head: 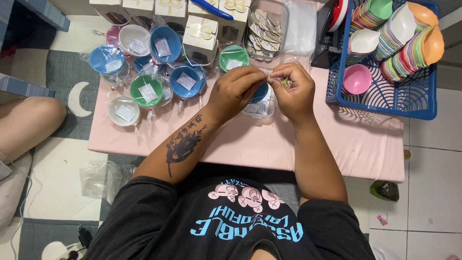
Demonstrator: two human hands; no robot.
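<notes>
— Closest to us we see the black printed shirt point(231, 226), and past it both forearms reaching over the pink worktop point(337, 144). What do we make of the hands?

— We see the left hand point(236, 91) and the right hand point(293, 91) meeting fingertip to fingertip. Both are pinched shut on a small gold twist tie point(287, 84); only a glint shows between the fingers, so we cannot tell its full shape.

— And beneath them?

— We make out a blue bowl in a clear bag point(261, 98) resting on the worktop, mostly hidden by the hands. Just a blue rim and some white label under crinkled plastic are visible.

— What else is hard to read?

— We find the white boxes point(202, 36) cut off at the top edge, and the blue basket point(385, 91) of stacked coloured bowls runs out of view on the right. To the left lie wrapped bowls point(144, 62), blue, green and white. A clear tub point(265, 29) holds pale tags.
</notes>
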